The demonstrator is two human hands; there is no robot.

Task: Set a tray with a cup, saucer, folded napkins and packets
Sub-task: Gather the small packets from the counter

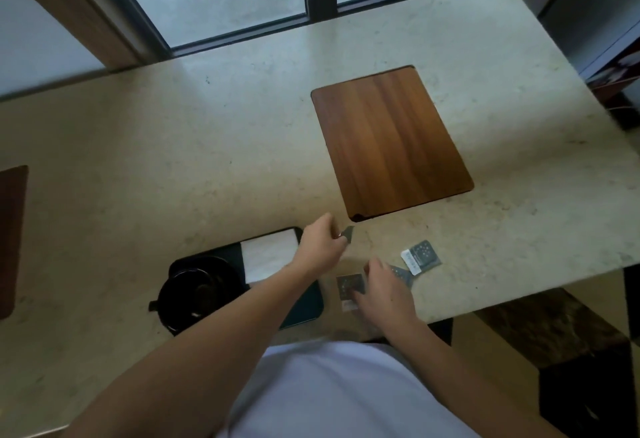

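A black tray lies at the near edge of the table. On its left end a black cup stands on a black saucer. A white folded napkin lies on its far right part. My left hand reaches over the tray's right end and pinches a small grey packet. My right hand rests on the table over two grey packets, one under its fingertips and one under its far side. A third grey packet lies loose to the right.
A brown wooden board lies on the beige stone table beyond the hands. Another dark wooden board shows at the left edge. A window runs along the table's far side. The table's near right edge drops to a dark floor.
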